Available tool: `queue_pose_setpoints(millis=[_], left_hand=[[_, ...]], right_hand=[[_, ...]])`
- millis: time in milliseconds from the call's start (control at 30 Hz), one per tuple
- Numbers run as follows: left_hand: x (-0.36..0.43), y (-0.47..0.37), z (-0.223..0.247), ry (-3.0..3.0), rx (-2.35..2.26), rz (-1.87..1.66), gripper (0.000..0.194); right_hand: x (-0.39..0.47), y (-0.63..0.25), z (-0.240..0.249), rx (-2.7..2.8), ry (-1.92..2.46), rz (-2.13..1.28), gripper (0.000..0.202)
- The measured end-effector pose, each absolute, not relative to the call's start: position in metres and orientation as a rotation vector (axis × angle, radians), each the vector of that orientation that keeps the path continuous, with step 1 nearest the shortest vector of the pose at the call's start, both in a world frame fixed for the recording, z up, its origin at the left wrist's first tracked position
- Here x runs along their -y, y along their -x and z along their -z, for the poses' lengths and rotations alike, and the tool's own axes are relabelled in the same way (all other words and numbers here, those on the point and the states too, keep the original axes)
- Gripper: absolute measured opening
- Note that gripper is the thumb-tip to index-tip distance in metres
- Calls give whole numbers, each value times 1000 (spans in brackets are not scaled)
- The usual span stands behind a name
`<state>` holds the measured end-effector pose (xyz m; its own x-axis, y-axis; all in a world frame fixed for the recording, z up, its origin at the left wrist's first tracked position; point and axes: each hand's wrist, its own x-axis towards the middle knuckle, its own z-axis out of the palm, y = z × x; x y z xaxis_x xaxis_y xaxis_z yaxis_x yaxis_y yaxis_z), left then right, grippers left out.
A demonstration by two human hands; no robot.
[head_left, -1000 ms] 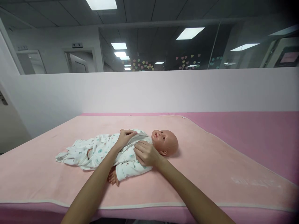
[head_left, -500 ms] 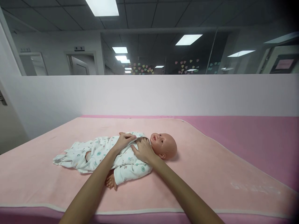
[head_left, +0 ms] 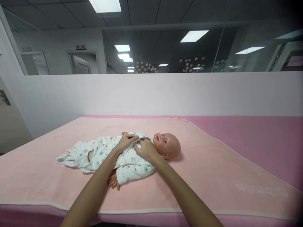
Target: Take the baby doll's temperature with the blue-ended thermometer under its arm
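A baby doll (head_left: 167,146) lies on its back, head to the right, in a white romper (head_left: 132,161) with small printed figures. My left hand (head_left: 127,141) is closed on the romper's front edge at the chest, fingers pinched on the cloth. Close beside it, nearer the doll's neck, my right hand (head_left: 147,150) grips the same front of the romper. Its fingertips are partly hidden by the fold, and its thumb rests on the near side. One doll hand (head_left: 113,180) shows below my left wrist. The trouser legs lie loose at the left.
A peach-pink mat (head_left: 213,176) with a pale border covers the pink padded surface (head_left: 248,135). Behind it stands a low white wall (head_left: 189,94) topped by a window with heart stickers (head_left: 146,66). A door handle (head_left: 4,97) is at the left.
The view has shifted slightly. My right fingers have slid a little further under the romper's front fold. My left hand keeps its place on the cloth, and the doll lies as before.
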<state>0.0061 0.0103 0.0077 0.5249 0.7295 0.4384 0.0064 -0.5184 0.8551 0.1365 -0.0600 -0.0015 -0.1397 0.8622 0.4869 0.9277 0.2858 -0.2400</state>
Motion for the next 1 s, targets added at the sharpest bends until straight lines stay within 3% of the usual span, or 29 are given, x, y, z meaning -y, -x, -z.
queue_pose_setpoints(millis=[300,667,1000], left_hand=[[-11,-6,-8,-1898,-610,-1046,33],[-15,-5,-5,-1790,-713,-1102,32],[-17,-4,-4,-1725,-703,-1126,37]], right_hand=[[57,-139,1,2067,1530,117,37],[64,-133,7,1917,1528,553,22],[64,-144,-3,1682,1271,410,28]])
